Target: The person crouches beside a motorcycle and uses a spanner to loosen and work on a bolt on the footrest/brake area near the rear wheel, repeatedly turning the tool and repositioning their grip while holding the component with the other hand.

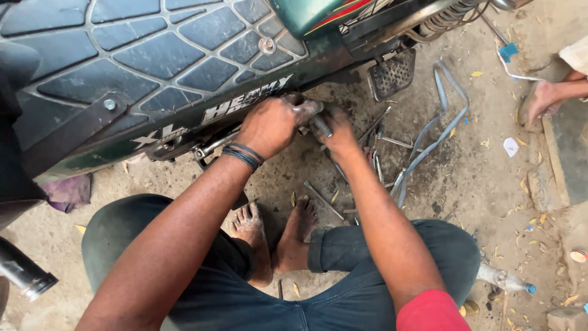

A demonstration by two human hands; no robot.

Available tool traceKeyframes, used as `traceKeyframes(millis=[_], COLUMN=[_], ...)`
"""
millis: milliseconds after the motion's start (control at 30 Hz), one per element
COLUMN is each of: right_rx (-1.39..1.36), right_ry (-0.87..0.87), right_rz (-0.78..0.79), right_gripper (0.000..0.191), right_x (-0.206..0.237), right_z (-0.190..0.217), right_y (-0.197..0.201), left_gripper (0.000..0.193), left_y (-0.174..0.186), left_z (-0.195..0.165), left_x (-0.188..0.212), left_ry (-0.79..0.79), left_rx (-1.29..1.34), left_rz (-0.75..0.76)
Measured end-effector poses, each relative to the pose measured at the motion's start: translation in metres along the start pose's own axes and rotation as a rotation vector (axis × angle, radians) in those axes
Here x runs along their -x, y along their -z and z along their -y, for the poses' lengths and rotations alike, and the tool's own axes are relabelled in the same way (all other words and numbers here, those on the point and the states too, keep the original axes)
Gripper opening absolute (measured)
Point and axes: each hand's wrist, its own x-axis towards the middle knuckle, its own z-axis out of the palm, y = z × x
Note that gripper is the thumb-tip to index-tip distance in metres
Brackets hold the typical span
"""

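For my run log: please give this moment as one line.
left hand: on moped underside | right hand: grips metal tool | spare tools: on ground

Squatting, barefoot, in dark blue-grey trousers rolled up above the ankles. A red short sleeve (pixel 432 311) on the right arm. A stack of thin dark bands (pixel 244 154) around the left wrist. Left hand (pixel 272 125) and right hand (pixel 335 127) both smeared with grey grease, fingers blackened. Feet dusty, toes streaked with grime. Forearms bare.
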Motion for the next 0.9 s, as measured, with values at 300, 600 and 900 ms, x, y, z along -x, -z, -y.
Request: traceKeyframes(millis=[300,600,900], right_rx=[-0.307,0.258,-0.263], right_ry=[0.212,0.193,-0.258], right_rz=[-0.257,-0.242,0.083], right_gripper=[0.041,0.031,0.012], right_x=[0.044,0.064,0.035], right_z=[0.046,0.059,0.118], right_y=[-0.052,-0.076,-0.031], left_gripper=[0.037,0.036,0.049], left_y=[0.004,0.008,0.021], left_z=[-0.004,-0.003,0.006], left_x=[0.000,-0.003,-0.011], left_ry=[0.023,0.013,-0.079], left_rx=[-0.013,-0.021,0.194], left_rz=[-0.007,0.076,0.140])
